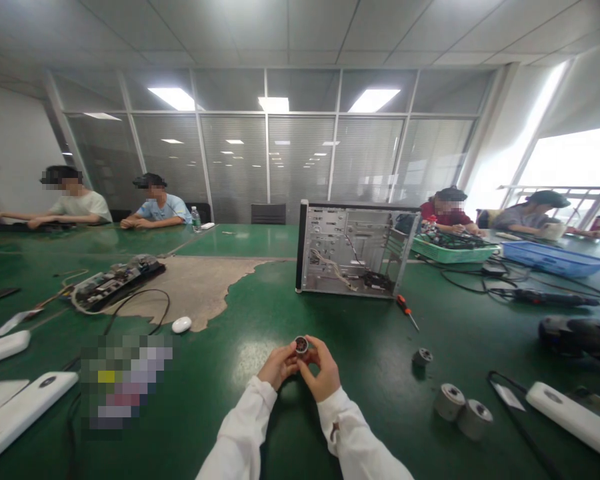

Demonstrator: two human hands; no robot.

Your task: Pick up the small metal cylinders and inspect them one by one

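Note:
A small round metal part (301, 345), ring-like at the end with a dark hollow inside, is held up just above the green table. My left hand (279, 365) grips its left side with bent fingers. From the other side, my right hand (323, 371) pinches it between thumb and fingers. To the right on the table stand a small grey metal cylinder (423, 357) and two larger ones, a left one (449, 403) and a right one (475, 419), side by side.
Ahead stands an open computer case (325, 233), with an orange-handled screwdriver (405, 308) beside it. Right are a green basket (455, 253), a blue basket (555, 259) and a black cabled tool (555, 298). Left lie a stripped device (115, 283) and a white mouse (181, 325). Several people sit opposite.

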